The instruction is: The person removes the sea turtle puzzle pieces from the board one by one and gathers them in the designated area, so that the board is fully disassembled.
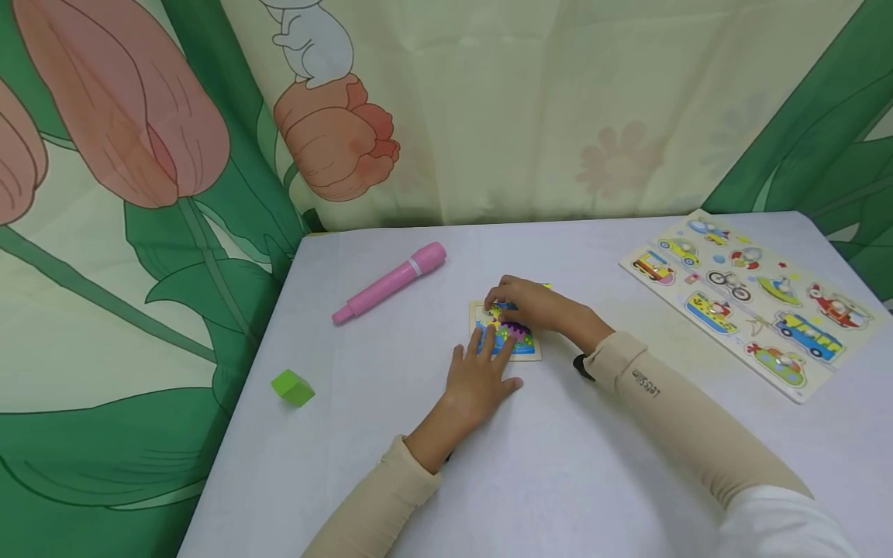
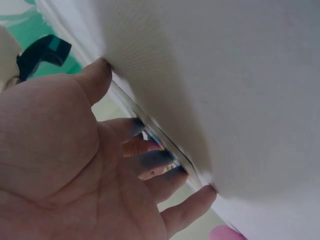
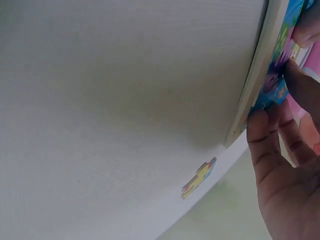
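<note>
A small wooden jigsaw puzzle [image 1: 526, 355], brightly printed in blue, yellow and purple, lies on the white table in the head view. My left hand [image 1: 477, 385] rests its spread fingertips on the puzzle's near left part; in the left wrist view those fingers reach over the board's edge. My right hand [image 1: 532, 304] bends over the puzzle's far side and covers part of it. In the right wrist view, its thumb and fingers pinch a blue-printed puzzle piece [image 3: 281, 93] close over the board. Beyond the board lies a loose yellow puzzle piece [image 3: 199, 178], mostly hidden behind my right hand in the head view.
A pink marker-shaped stick [image 1: 387, 288] lies at the back left of the table, with a green block [image 1: 293, 387] nearer the left edge. A large vehicle-picture board [image 1: 749, 302] lies at the right. A printed curtain [image 1: 502, 116] hangs behind the table.
</note>
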`<control>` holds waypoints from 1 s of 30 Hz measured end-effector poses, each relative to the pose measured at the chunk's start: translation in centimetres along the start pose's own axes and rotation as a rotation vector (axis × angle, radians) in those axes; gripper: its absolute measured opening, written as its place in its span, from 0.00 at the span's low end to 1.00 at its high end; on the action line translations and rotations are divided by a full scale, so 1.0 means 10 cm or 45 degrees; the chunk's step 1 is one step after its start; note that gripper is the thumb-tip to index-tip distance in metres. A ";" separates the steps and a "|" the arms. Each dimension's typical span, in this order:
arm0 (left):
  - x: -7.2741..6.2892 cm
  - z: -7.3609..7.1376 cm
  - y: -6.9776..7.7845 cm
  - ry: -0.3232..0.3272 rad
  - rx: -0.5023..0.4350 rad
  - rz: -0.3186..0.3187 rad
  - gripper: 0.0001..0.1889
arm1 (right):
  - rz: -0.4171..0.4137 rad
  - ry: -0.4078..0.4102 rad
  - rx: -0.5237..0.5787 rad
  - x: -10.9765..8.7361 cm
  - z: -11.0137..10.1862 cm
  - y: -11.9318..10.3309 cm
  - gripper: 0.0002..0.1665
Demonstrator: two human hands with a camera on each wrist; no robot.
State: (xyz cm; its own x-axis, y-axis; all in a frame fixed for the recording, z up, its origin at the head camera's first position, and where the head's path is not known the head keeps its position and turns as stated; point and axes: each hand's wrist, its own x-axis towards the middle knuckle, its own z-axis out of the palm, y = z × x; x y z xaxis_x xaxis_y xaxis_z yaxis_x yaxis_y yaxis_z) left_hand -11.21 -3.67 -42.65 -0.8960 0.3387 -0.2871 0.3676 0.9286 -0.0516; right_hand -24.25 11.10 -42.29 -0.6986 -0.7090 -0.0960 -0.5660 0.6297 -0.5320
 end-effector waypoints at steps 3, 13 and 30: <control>0.01 0.00 0.00 -0.001 0.000 -0.003 0.37 | 0.011 0.008 0.001 -0.01 0.01 0.01 0.12; 0.01 0.01 0.00 0.006 0.023 -0.001 0.38 | -0.006 0.067 0.011 -0.04 0.04 -0.01 0.12; 0.01 0.02 0.01 0.013 -0.065 -0.008 0.38 | 0.209 0.290 0.269 -0.35 -0.46 0.29 0.15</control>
State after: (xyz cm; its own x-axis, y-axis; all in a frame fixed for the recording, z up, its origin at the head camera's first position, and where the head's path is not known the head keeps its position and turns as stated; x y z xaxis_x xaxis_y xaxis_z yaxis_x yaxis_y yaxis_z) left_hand -11.23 -3.60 -42.91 -0.9009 0.3338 -0.2774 0.3488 0.9372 -0.0048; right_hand -25.41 16.87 -39.60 -0.8660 -0.4997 -0.0173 -0.3515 0.6331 -0.6896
